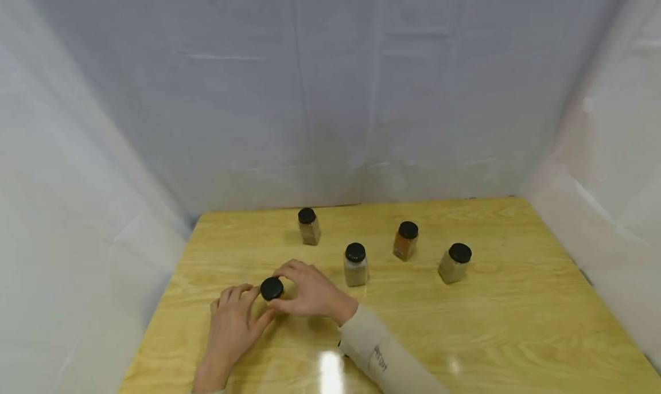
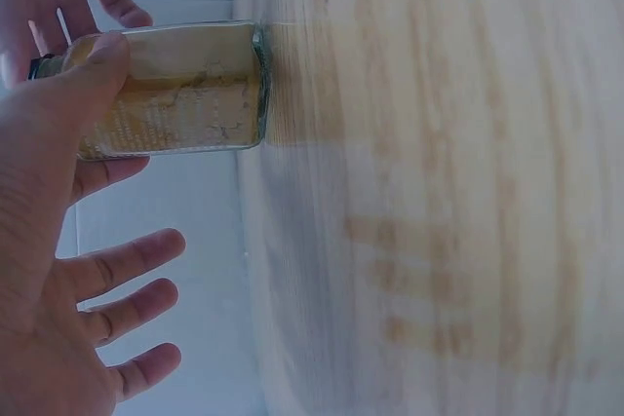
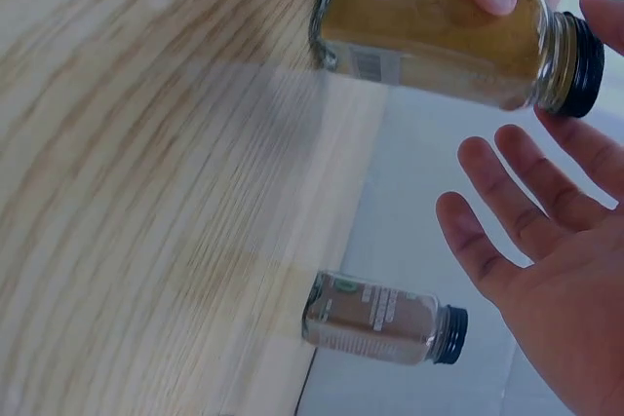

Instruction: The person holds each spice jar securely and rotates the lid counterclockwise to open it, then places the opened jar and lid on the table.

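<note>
Hands engaged at near left: left hand [image 1: 232,322] pinches the yellow-powder jar [image 2: 190,99], upright on the desk [image 1: 465,336]; right hand [image 1: 314,291] grips its black lid [image 1: 272,288] between thumb and finger. Risk: uneven sideways force could overcome the left pinch, tipping the jar.

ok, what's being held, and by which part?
The yellow jar: left hand pinches its glass body. Right hand is at the cap; whether it grips can't be told.
</note>
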Demonstrator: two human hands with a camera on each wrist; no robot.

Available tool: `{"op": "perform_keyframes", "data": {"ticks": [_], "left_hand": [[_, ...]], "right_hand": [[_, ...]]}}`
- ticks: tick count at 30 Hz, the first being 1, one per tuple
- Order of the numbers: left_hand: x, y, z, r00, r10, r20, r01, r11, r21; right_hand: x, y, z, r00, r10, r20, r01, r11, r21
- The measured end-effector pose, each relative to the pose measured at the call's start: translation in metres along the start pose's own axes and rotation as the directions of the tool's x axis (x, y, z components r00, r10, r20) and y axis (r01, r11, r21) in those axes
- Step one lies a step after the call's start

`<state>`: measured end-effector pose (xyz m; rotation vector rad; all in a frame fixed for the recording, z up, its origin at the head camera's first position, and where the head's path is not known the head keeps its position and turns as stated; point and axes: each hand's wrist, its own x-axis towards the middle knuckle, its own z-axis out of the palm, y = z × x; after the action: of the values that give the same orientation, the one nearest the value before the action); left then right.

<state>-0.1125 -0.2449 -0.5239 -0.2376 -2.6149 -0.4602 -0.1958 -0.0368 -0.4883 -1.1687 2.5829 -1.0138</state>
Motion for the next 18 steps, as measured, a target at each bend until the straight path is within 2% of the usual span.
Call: {"op": "perform_keyframes", "data": {"ticks": [10,15,18], "left_hand": [[-0.0026,0.0021,0.0045,1.0,0.005,0.0,-0.005,1.0,-0.003],[-0.0019,0.0023,0.0031,1.0,-0.022,0.008,0.022,1.0,0.006],[-0.0018,0.0016,0.0012,0.999,-0.034,0.01,0.034,0.999,0.002]], "right_hand": [[0.0006,-0.001,0.006,1.0,0.001,-0.002,-0.001,1.0,-0.011],[0.0007,0.0041,0.0056,0.999,0.024,-0.023,-0.023,0.998,0.063],[0.0005,0.0065,0.0039,0.999,0.01,-0.037,-0.006,0.996,0.09]]}}
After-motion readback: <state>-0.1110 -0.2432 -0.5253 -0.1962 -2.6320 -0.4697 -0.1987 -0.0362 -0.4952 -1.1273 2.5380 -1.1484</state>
